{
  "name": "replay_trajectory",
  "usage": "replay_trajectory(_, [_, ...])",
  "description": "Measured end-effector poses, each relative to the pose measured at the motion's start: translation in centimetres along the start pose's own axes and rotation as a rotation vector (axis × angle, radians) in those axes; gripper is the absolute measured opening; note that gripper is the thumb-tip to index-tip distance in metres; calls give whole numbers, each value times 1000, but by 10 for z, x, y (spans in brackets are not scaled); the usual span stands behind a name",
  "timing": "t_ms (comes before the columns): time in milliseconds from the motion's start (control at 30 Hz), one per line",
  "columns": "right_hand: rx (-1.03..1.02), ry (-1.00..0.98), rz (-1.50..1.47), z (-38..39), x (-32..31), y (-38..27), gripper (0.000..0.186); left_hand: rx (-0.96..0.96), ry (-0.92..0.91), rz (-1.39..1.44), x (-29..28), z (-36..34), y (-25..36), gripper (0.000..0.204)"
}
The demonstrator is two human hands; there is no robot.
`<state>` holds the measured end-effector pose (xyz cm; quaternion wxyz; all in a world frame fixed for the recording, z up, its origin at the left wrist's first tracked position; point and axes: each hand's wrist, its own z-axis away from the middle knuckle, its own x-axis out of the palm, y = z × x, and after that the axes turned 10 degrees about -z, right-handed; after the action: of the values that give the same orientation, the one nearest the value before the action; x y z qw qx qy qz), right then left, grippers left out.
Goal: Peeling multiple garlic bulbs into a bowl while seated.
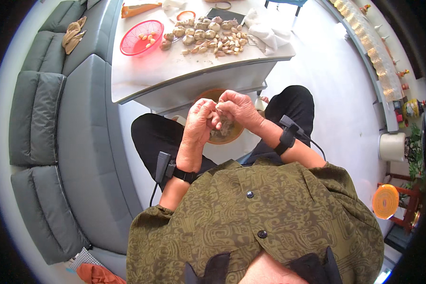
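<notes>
My left hand and my right hand meet over a yellow-brown bin between my knees. The fingers of both are pinched around a small pale piece, apparently a garlic clove, mostly covered by the fingertips. Papery skins lie inside the bin. On the table past my hands sit whole garlic bulbs and a pile of loose unpeeled cloves. To their left, a red mesh basket holds several peeled cloves.
The white table has its near edge just beyond my hands. Crumpled white tissue lies at its right end, and a dark tray stands behind the garlic. A grey sofa runs along my left. An orange round stool is at far right.
</notes>
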<state>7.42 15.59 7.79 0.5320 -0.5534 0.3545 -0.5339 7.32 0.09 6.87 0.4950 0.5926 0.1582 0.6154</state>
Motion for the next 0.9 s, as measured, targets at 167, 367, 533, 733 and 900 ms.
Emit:
replay_trajectory(167, [-323,124,250,2,4,10,8,-12,-19,-37,-1,-2,-6,10])
replay_trajectory(367, [-267,39,391,6,6,-4,10,91,42,-88,2,-1,-11,9])
replay_trajectory(533, [-379,-34,495,1,-1,-4,13,129,72,-273,10,3,-7,10])
replay_trajectory(733, [-249,246,234,10,16,5,7,192,244,-550,17,-1,-17,10])
replay_trajectory(900, [-158,276,123,7,16,21,9,260,351,-814,4,-9,-41,11])
